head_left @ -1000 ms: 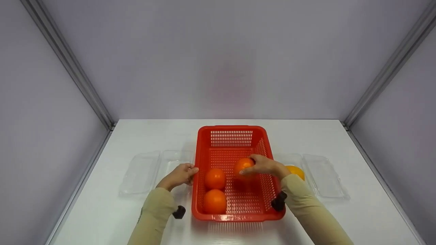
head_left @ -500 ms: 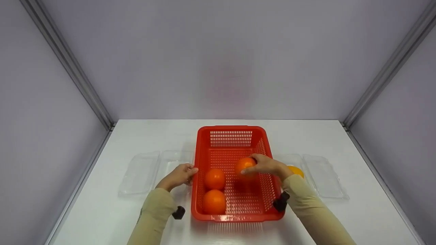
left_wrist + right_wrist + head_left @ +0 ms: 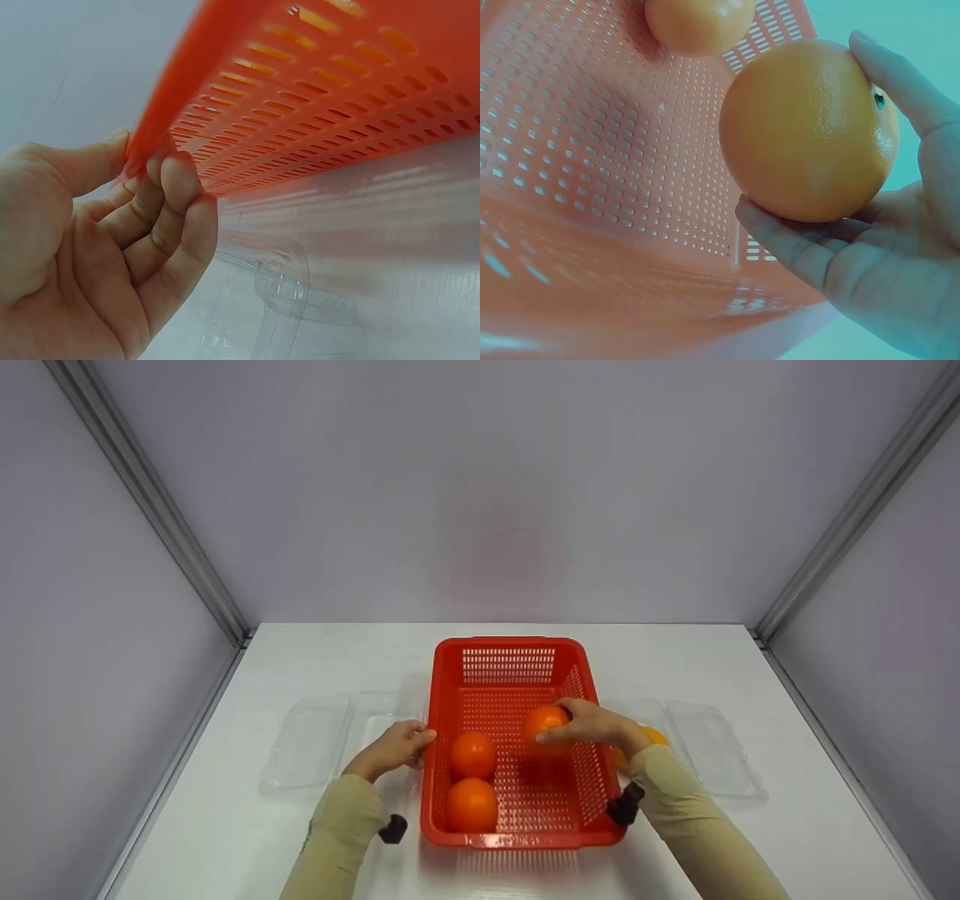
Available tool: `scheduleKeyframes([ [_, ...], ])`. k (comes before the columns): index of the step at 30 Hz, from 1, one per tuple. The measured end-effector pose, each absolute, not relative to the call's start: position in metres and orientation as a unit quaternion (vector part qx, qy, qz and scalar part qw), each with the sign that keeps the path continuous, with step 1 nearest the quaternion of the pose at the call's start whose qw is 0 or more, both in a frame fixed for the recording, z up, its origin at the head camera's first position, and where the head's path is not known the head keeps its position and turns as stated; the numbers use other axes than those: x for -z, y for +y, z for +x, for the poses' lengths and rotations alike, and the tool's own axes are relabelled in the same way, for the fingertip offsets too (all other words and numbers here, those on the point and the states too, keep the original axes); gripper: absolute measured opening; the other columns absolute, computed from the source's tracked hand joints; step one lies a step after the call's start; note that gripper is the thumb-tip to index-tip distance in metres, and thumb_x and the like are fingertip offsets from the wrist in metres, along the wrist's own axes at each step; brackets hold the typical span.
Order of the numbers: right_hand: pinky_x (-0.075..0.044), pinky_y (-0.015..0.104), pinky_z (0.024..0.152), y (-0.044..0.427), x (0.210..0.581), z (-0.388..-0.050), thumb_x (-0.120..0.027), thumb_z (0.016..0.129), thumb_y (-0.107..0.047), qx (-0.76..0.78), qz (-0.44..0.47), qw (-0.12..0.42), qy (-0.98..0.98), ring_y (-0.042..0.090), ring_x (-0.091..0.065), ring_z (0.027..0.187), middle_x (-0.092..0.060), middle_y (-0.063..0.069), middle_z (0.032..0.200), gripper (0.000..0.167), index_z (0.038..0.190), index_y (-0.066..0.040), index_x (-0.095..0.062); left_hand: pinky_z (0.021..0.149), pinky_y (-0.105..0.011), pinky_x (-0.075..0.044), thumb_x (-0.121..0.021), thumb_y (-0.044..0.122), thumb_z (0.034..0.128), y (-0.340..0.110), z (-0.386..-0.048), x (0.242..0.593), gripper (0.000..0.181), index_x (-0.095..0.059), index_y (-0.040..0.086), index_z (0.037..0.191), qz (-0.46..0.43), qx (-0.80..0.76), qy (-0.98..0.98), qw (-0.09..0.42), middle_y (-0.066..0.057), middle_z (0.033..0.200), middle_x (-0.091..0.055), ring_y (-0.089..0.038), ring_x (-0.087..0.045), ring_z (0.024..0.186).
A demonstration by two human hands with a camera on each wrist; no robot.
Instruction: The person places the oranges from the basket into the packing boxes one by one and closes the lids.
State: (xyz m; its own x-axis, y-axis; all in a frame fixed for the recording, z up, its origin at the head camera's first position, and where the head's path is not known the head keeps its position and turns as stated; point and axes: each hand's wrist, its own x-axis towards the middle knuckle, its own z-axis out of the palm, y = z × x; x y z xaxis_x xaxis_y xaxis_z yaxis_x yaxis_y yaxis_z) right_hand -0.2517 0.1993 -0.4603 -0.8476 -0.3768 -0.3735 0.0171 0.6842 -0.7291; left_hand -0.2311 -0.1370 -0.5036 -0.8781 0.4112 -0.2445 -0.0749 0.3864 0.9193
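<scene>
A red perforated basket (image 3: 508, 841) stands mid-table. My left hand (image 3: 394, 746) pinches its left rim between thumb and fingers; the left wrist view shows this hand (image 3: 127, 232) with its fingers curled under the rim (image 3: 161, 105). Over the right part of the basket, my right hand (image 3: 600, 725) holds an orange (image 3: 545, 725). In the right wrist view the fingers and thumb of that hand (image 3: 885, 240) lie around the orange (image 3: 806, 131). Two more oranges, one (image 3: 472, 754) behind the other (image 3: 472, 805), lie along the basket's left side.
An open clear plastic container (image 3: 307, 742) lies left of the basket, partly behind my left hand. Another clear container (image 3: 716, 750) is on the right, with a yellow-orange fruit (image 3: 655, 736) near it, partly hidden by my right wrist. Walls enclose the table's back and sides.
My right hand has shifted slightly to the right with the orange in its grip, covering more of the fruit outside the basket. The left hand stays at the rim.
</scene>
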Motion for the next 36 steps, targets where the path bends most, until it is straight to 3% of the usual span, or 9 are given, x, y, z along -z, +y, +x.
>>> scheduleKeyframes([
  [22,-0.048,0.030,0.085,0.212,0.456,-0.251,-0.075,0.081,-0.037,0.410,-0.112,0.256,0.868,0.020,-0.057,0.098,-0.061,0.015,0.113,0.062,0.125,0.000,-0.050,0.062,-0.021,-0.053,-0.045,0.017,0.1019,-0.136,-0.232,0.504,0.028,-0.054,-0.009,0.106,0.111,-0.541,0.803,0.225,0.008,0.065,-0.054,-0.004,-0.054,0.058],
  [36,-0.046,0.037,0.095,0.219,0.451,-0.245,-0.074,0.081,-0.043,0.409,-0.092,0.267,0.868,0.023,-0.056,0.106,-0.058,0.014,0.121,0.068,0.131,-0.005,-0.047,0.063,-0.022,-0.054,-0.046,0.018,0.1018,-0.136,-0.231,0.503,0.030,-0.054,-0.010,0.107,0.109,-0.533,0.810,0.221,0.006,0.067,-0.055,-0.005,-0.054,0.060],
])
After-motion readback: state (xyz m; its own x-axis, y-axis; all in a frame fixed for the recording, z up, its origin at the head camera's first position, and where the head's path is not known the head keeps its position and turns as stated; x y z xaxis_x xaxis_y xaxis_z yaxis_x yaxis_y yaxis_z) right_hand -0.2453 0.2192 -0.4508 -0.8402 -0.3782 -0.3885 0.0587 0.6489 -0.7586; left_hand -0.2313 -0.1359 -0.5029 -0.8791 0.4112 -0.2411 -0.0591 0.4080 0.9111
